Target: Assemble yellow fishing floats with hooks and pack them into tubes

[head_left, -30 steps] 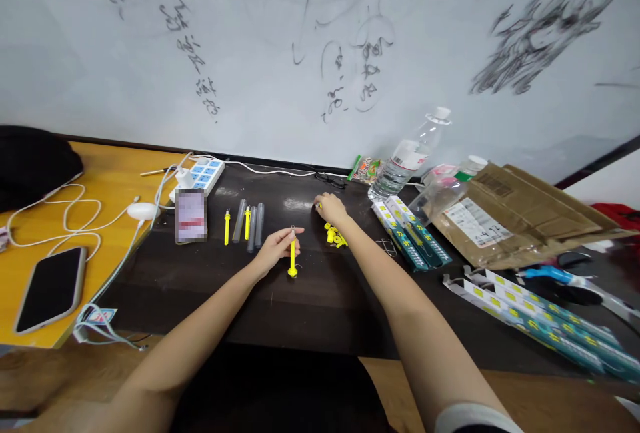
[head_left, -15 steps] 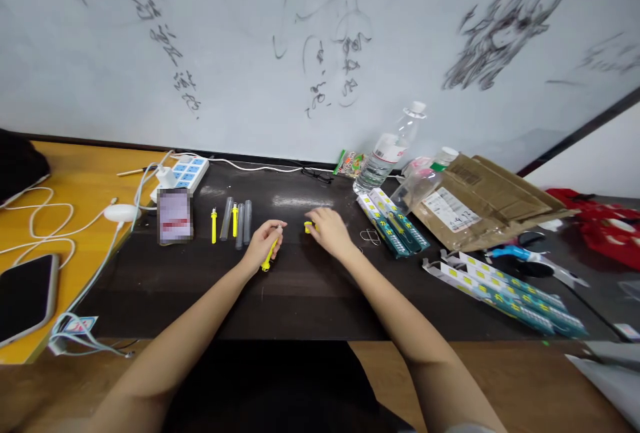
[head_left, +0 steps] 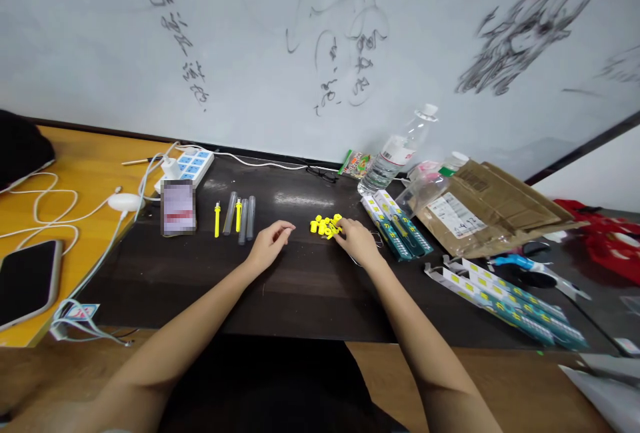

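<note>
My left hand (head_left: 270, 244) rests on the dark table (head_left: 300, 299), its fingers curled and pinched together; what they hold, if anything, is hidden. My right hand (head_left: 356, 241) lies just right of a small heap of yellow plastic parts (head_left: 324, 225), fingertips closed on a part at the heap's edge. To the left of my left hand lies a row of yellow-handled tools and clear tubes (head_left: 234, 216). A thin wire loop (head_left: 376, 241) shows beside my right hand.
Green-and-yellow packs (head_left: 395, 223) and more (head_left: 505, 293) lie right, by a cardboard parcel (head_left: 487, 203), plastic bottle (head_left: 395, 153) and blue-handled scissors (head_left: 530, 266). A power strip (head_left: 189, 166), card (head_left: 179, 206), white cables (head_left: 123, 203) and phone (head_left: 25, 283) sit left.
The yellow tool seen in my left hand before no longer shows. My right hand drew back to the right, uncovering the yellow heap. The camera shifted slightly.
</note>
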Demonstrator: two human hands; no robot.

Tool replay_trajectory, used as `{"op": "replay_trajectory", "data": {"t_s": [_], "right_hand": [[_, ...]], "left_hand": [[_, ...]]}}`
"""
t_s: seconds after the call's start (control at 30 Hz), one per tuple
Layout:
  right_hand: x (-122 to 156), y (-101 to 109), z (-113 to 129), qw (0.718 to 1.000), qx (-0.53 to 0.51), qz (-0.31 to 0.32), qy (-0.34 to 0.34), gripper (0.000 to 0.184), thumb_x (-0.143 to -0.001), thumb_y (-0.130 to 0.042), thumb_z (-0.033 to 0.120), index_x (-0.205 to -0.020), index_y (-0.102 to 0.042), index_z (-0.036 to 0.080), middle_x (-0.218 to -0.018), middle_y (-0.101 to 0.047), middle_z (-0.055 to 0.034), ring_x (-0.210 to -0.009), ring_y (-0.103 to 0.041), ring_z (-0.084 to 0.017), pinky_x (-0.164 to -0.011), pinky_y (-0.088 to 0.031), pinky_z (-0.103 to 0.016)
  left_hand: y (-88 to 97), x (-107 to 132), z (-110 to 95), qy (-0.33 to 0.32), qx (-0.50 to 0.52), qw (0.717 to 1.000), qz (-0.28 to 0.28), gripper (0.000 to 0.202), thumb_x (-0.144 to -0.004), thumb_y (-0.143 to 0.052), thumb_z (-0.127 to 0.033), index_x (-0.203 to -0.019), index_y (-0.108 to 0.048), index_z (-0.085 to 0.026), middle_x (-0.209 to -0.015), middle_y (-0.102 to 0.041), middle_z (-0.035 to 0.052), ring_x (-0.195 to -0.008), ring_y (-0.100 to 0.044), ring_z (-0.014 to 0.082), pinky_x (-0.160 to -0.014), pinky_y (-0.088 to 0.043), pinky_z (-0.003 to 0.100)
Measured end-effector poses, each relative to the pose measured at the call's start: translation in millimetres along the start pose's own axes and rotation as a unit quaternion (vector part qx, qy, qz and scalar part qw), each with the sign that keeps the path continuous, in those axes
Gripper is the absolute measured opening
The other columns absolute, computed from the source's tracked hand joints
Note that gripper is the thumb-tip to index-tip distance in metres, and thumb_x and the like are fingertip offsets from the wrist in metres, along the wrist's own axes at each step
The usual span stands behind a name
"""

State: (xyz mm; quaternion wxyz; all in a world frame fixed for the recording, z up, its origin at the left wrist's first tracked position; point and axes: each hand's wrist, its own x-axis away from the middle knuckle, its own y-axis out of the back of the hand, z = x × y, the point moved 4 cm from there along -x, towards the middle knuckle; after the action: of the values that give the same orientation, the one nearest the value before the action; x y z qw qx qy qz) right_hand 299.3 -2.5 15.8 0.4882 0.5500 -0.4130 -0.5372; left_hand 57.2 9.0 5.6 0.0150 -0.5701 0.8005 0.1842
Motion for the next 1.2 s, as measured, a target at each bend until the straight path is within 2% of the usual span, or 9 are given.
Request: {"op": "replay_trajectory", "data": {"t_s": [0.2, 0.3, 0.37, 0.5, 0.57, 0.73, 0.87, 1.07, 1.2], "right_hand": [[0, -3, 3, 0.997, -0.076, 0.005, -0.02, 0.033, -0.08, -0.044, 0.007, -0.109, -0.054, 0.015, -0.109, -0.063, -0.0127, -0.096, -0.057, -0.023, -0.079, -0.042, -0.031], [0, 11, 0, 0.976, -0.209, -0.026, -0.046, 0.035, -0.081, -0.042, 0.013, -0.115, -0.052, 0.016, -0.093, -0.062, -0.0084, -0.081, -0.058, -0.02, -0.073, -0.044, -0.031], [-2, 19, 6, 0.927, -0.372, -0.013, -0.04, 0.037, -0.082, -0.042, 0.021, -0.118, -0.05, 0.017, -0.08, -0.057, -0.0024, -0.068, -0.054, -0.016, -0.066, -0.046, -0.03], [-8, 19, 45, 0.741, -0.662, 0.109, 0.002, 0.037, -0.081, -0.048, 0.03, -0.116, -0.054, 0.019, -0.071, -0.05, 0.0024, -0.058, -0.05, -0.011, -0.061, -0.048, -0.029], [-9, 11, 64, 0.675, -0.723, 0.144, -0.003, 0.033, -0.078, -0.051, 0.029, -0.109, -0.058, 0.019, -0.068, -0.048, 0.0035, -0.056, -0.048, -0.01, -0.058, -0.048, -0.028], [-2, -14, 87, 0.61, -0.777, 0.151, -0.034, 0.025, -0.077, -0.051, 0.025, -0.1, -0.058, 0.02, -0.061, -0.04, 0.0069, -0.049, -0.041, -0.008, -0.051, -0.045, -0.025], [2, -22, 90, 0.624, -0.771, 0.127, -0.022, 0.022, -0.081, -0.054, 0.036, -0.097, -0.055, 0.021, -0.057, -0.037, 0.0084, -0.046, -0.038, -0.008, -0.048, -0.045, -0.024], [5, -19, 88, 0.737, -0.675, -0.007, 0.023, 0.026, -0.086, -0.052, 0.043, -0.101, -0.054, 0.022, -0.061, -0.043, 0.0067, -0.048, -0.044, -0.008, -0.049, -0.045, -0.024], [9, -17, 90, 0.787, -0.616, -0.028, 0.033, 0.024, -0.089, -0.048, 0.04, -0.102, -0.056, 0.023, -0.065, -0.046, 0.0048, -0.051, -0.046, -0.009, -0.05, -0.044, -0.023]], "left_hand": [[-2.2, 0, 2, 0.005, 0.018, 1.0, 0.012, 0.031, -0.088, -0.045, -0.041, -0.103, -0.059, -0.019, -0.075, -0.062, -0.0001, -0.053, -0.045, 0.0078, -0.053, -0.037, 0.02], [-2.7, 0, -1, -0.015, 0.01, 1.0, 0.015, 0.028, -0.089, -0.044, -0.038, -0.103, -0.058, -0.018, -0.073, -0.063, 0.0003, -0.057, -0.049, 0.009, -0.058, -0.038, 0.021], [-3.1, 0, -2, -0.026, 0.002, 1.0, 0.017, 0.027, -0.089, -0.045, -0.036, -0.102, -0.059, -0.017, -0.072, -0.063, 0.0003, -0.062, -0.053, 0.0104, -0.063, -0.04, 0.022], [-2.6, 0, -1, -0.028, -0.011, 0.999, 0.013, 0.027, -0.089, -0.045, -0.037, -0.102, -0.059, -0.017, -0.068, -0.06, -0.0012, -0.066, -0.056, 0.0118, -0.067, -0.041, 0.023], [-1.7, 0, 0, -0.026, -0.013, 1.0, 0.009, 0.027, -0.089, -0.046, -0.037, -0.102, -0.058, -0.018, -0.067, -0.059, -0.0016, -0.066, -0.056, 0.0117, -0.066, -0.041, 0.023], [-2.5, 1, 2, 0.005, -0.007, 1.0, 0.009, 0.026, -0.087, -0.048, -0.04, -0.101, -0.056, -0.02, -0.071, -0.057, -0.0032, -0.052, -0.051, 0.0073, -0.053, -0.04, 0.02], [-5.5, 3, 3, 0.011, -0.024, 1.0, 0.01, 0.026, -0.087, -0.048, -0.042, -0.099, -0.055, -0.021, -0.073, -0.054, -0.0039, -0.047, -0.049, 0.0055, -0.047, -0.037, 0.018], [-4.3, 3, 2, 0.01, -0.066, 0.998, -0.006, 0.022, -0.086, -0.049, -0.04, -0.092, -0.054, -0.02, -0.069, -0.054, -0.0041, -0.046, -0.047, 0.0055, -0.045, -0.035, 0.017], [-4.0, 2, 1, 0.008, -0.083, 0.996, -0.006, 0.019, -0.085, -0.05, -0.037, -0.09, -0.054, -0.019, -0.066, -0.055, -0.0038, -0.045, -0.047, 0.0058, -0.045, -0.033, 0.017]]}}
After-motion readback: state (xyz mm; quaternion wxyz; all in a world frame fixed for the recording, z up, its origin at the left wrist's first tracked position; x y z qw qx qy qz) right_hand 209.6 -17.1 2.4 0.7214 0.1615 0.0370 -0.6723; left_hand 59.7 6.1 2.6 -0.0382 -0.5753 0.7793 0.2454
